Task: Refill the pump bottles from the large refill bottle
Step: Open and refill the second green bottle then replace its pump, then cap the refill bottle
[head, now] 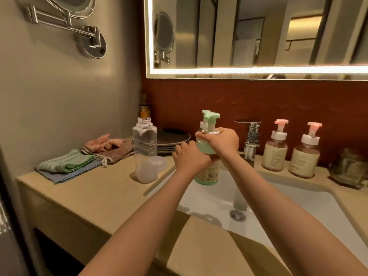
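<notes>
We've got the green pump bottle (207,174) up off the bench (99,188), upright over the near-left edge of the sink (298,206), with both hands clamped on it. The left hand (189,156) wraps the body. The right hand (223,142) curls round the white collar just under the pump head, which reads to us as the grip for twisting the pump off or on. A second green pump head peeks out just behind, and we can't tell what it belongs to.

How will it handle? It looks like smooth, stiff plastic, light green most of the way up, so we'd guess moderately heavy. It could be slippery if soap has got on it. Body and collar are the right places to hold, not the pump head.

At nine o'clock from it the large refill bottle (144,152) stands open on the bench, clear, tall and nearly empty, so top-heavy and easy to knock. Its cap (158,165) lies just beside it. Plates (171,142) sit at ten o'clock, with folded cloths (65,164) further out at nine. The faucet (252,136) stands close at three o'clock, right by the right wrist. Beyond it, two pink pump bottles (274,152) wait side by side.
</notes>
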